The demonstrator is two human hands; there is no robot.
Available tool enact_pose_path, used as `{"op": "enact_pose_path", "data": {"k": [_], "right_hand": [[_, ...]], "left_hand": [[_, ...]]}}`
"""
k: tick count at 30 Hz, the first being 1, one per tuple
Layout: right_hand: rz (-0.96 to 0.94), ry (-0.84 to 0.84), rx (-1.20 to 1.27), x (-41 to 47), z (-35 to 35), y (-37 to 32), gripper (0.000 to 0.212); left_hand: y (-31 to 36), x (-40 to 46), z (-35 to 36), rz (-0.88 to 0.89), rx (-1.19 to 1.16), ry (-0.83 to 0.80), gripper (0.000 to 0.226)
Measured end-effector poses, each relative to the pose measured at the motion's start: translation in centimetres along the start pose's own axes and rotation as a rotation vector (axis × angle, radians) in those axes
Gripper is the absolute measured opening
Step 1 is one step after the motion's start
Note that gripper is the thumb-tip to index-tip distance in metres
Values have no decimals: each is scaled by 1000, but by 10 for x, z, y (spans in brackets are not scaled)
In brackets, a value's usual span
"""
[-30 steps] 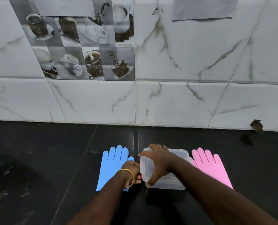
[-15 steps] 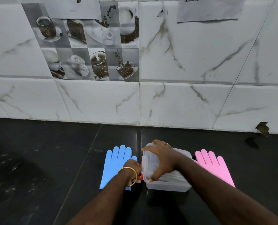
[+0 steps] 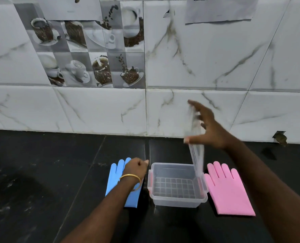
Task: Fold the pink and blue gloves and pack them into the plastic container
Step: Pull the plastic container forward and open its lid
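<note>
Blue glove half under wrist

Black counter against white marble-tile wall, coffee-cup picture tiles upper left. Clear plastic container open, grid-patterned floor visible, nothing inside. Blue glove flat just left of container, fingers toward wall; pink glove flat just right, touching container's rim. Right hand raised above container, pinching clear lid edge-on between thumb and fingers, lid nearly vertical, motion-blurred. Left hand loosely fisted over blue glove, beside container's left rim; gold bangle on wrist.
</note>
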State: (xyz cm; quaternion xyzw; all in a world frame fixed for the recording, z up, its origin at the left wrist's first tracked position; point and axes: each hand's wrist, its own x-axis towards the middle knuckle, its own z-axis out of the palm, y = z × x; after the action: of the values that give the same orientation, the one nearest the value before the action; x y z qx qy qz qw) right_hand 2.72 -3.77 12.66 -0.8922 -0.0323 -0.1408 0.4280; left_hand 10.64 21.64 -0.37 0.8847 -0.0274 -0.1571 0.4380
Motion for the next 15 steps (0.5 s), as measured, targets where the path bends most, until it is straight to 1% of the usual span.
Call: {"op": "enact_pose_path", "data": {"k": [1,2,3,5,7,9,11,13,14,15], "right_hand": [[-10,65,151,3,-5,-3,112],[-29,119,288,6,-7,-6,106],[-46,170,391,8,-6,-6,101],[-48,240,515,9,2,0,97],[3,274,604,6,12,13,96],[78,273,695,3,16,31,94],[175,230,726,1,16,52,99],[307,188,707,-1,16,69,97],[372,172,694,0,16,76,91],[422,169,680,1,18,84,76]], "left_hand": [[13,1,0,54,-76,6,42],[27,2,-1,60,-208,-36,46],[42,4,-2,28,-349,-111,48],[66,6,-6,-81,-572,-288,49],[80,9,-13,-120,-653,-393,42],[86,15,-17,-107,-674,-393,28],[87,25,-18,-95,-676,-310,18],[85,39,-17,-93,-655,-228,10],[83,45,-16,-88,-625,-210,8],[80,51,-13,-82,-583,-204,8]]}}
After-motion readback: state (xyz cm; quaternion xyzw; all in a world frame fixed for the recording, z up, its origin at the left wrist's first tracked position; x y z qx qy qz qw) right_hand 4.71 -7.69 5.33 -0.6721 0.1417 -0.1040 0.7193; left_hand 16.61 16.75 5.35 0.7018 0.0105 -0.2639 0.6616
